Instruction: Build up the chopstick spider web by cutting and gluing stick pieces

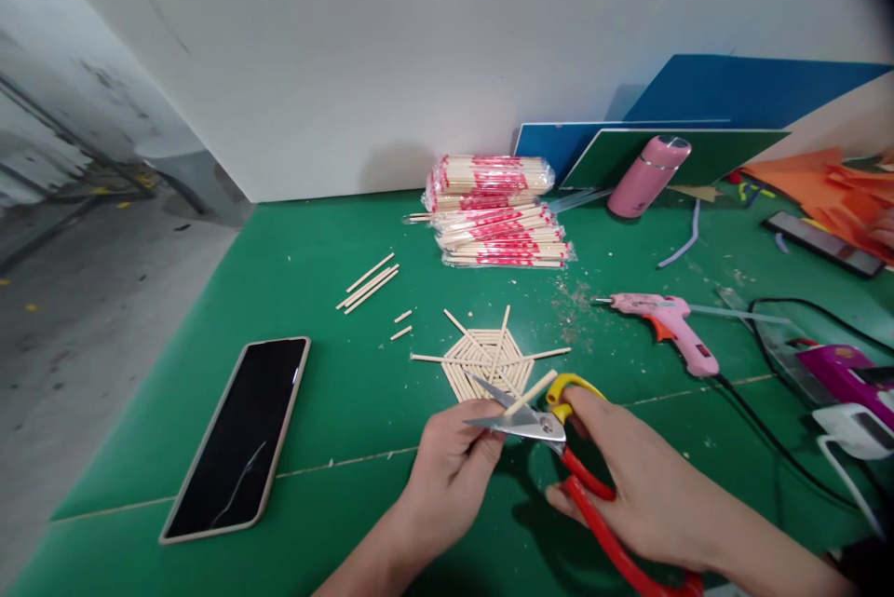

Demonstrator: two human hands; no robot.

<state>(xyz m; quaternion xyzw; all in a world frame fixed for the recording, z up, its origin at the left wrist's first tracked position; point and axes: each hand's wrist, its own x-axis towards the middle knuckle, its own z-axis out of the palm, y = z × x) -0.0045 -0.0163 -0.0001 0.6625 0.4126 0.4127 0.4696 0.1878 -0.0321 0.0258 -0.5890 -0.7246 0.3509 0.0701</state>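
My left hand (457, 453) pinches a short wooden stick (531, 392) in front of me. In my right hand (629, 467) is a pair of scissors (545, 427) with red and yellow handles. The blades are spread, and the stick lies between them near the pivot. Just beyond my hands, a spiderweb-like hexagon of sticks (481, 350) rests flat on the green table, with several longer sticks radiating from it; its near edge is partly hidden by my left hand and the blades.
Loose sticks (370, 285) and two short pieces (401, 332) lie left of the hexagon. A phone (237, 439) is at the left. Bagged sticks (499, 215) are piled behind. Rightward are a pink glue gun (663, 322), its cord, a pink bottle (649, 176) and another person's hand (884, 229).
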